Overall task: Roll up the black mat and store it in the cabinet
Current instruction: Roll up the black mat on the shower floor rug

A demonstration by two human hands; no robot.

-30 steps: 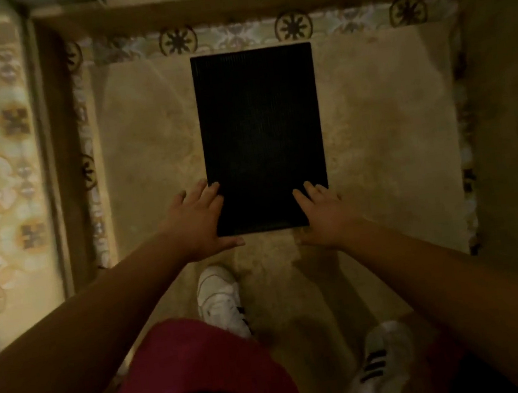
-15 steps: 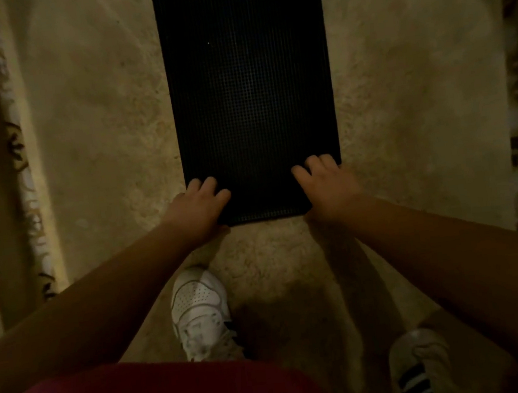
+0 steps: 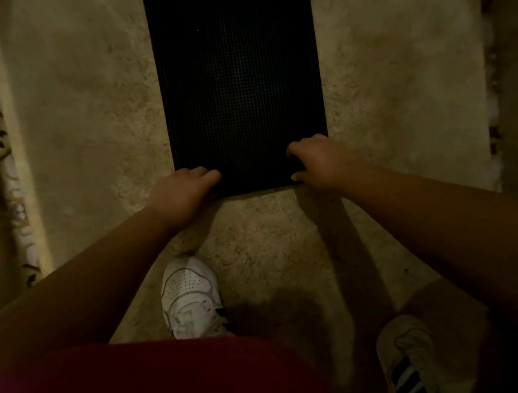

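The black mat (image 3: pixel 238 78), a ribbed rectangle, lies flat on the beige stone floor and runs out of the top of the view. My left hand (image 3: pixel 184 194) curls its fingers over the mat's near left corner. My right hand (image 3: pixel 320 159) grips the near right corner, fingers on top and thumb at the edge. The near edge looks slightly lifted between the hands. No cabinet is in view.
My two white sneakers stand just behind the mat, the left one (image 3: pixel 190 298) and the right one (image 3: pixel 408 364) at the bottom. A patterned tile border (image 3: pixel 6 168) runs along the left side. Dark strip (image 3: pixel 493 69) lines the right side.
The view has dropped closer to the floor, hiding the mat's far end. Both hands went from lying flat on the near corners to curling around the near edge.
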